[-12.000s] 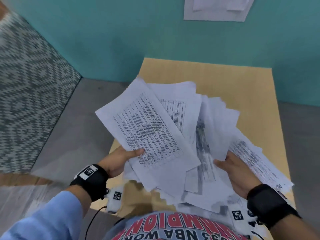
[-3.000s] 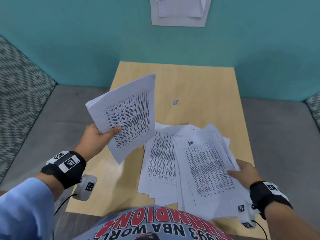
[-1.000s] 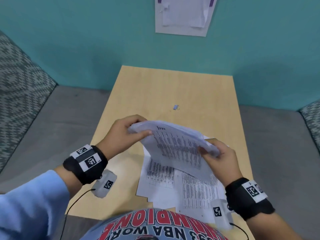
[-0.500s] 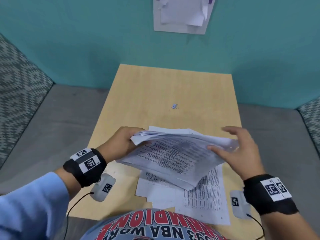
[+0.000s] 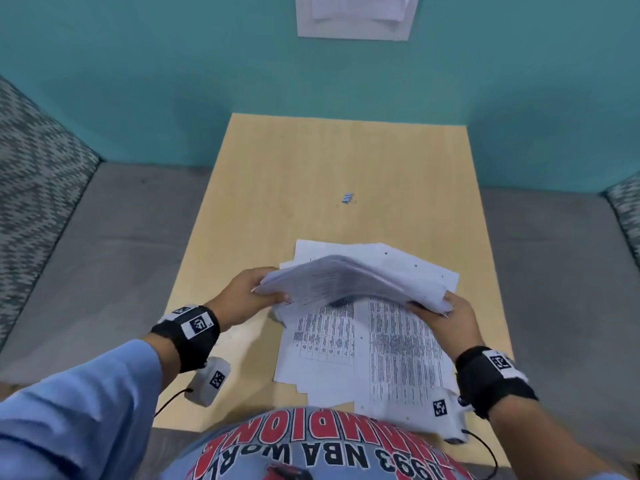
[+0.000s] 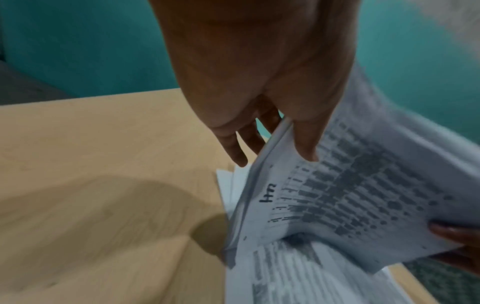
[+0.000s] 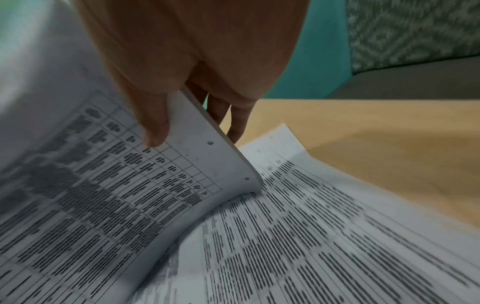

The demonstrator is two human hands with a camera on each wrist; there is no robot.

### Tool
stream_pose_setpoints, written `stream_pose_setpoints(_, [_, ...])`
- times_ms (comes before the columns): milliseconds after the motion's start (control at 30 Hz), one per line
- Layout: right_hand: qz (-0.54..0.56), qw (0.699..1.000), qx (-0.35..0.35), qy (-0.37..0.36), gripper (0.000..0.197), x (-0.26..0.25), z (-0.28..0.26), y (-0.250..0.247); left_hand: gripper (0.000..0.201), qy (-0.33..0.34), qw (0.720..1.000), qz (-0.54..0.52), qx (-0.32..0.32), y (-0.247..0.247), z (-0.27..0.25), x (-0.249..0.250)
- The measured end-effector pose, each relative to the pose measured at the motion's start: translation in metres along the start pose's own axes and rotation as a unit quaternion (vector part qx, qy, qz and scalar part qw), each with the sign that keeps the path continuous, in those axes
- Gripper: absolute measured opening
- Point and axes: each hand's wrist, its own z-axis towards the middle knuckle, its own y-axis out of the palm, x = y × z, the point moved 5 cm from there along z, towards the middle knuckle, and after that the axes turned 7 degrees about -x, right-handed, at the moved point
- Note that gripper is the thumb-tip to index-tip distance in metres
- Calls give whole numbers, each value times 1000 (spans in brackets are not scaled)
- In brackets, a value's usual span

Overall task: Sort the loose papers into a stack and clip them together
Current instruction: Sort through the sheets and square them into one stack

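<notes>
Bowing between left hand (image 5: 242, 299) and right hand (image 5: 450, 317), stack (image 5: 349, 282)

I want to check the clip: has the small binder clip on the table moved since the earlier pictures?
No. The binder clip lies at the same spot mid-table, beyond the papers.

Beyond my sagging bundle of printed white sheets (image 5: 349, 282) the pale wooden tabletop (image 5: 311, 161) lies bare up to the teal wall (image 5: 173, 81), with only a small blue binder clip (image 5: 348, 198) in that stretch. Loose printed pages (image 5: 363, 344) cover the near side; bare wood runs along their left.
</notes>
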Motion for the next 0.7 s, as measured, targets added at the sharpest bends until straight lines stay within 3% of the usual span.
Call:
stream_pose_setpoints(67, [-23, 1000, -1, 11, 24, 6, 3, 5, 24, -24, 1000, -7, 18, -1, 3, -11])
stream_pose_setpoints(167, [-36, 999, 38, 13, 8, -2, 5, 1, 22, -8, 997, 11, 82, -8, 5, -2])
stream_pose_setpoints(267, [-8, 998, 64, -10, 19, -12, 0, -5, 25, 19, 991, 13, 131, -15, 7, 5])
stream_pose_setpoints(333, [3, 999, 48, -5, 28, -13, -3, -5, 21, 22, 993, 40, 109, -12, 7, 7])
stream_pose_setpoints(433, [-26, 999, 17, 14, 25, -7, -2, 2, 15, 4, 997, 39, 62, -4, 9, 2])
stream_pose_setpoints(500, [-16, 999, 45, 17, 26, -13, -1, 1, 8, 13, 995, 56, 86, -5, 8, 6])
stream_pose_setpoints(600, [13, 996, 84, -15, 24, -30, -6, -2, 17, 33, 986, 11, 161, -13, 3, 18])
stream_pose_setpoints(700, [-17, 993, 107, -50, 23, -41, -15, -4, 20, 55, 987, 17, 152, -11, 2, 28])
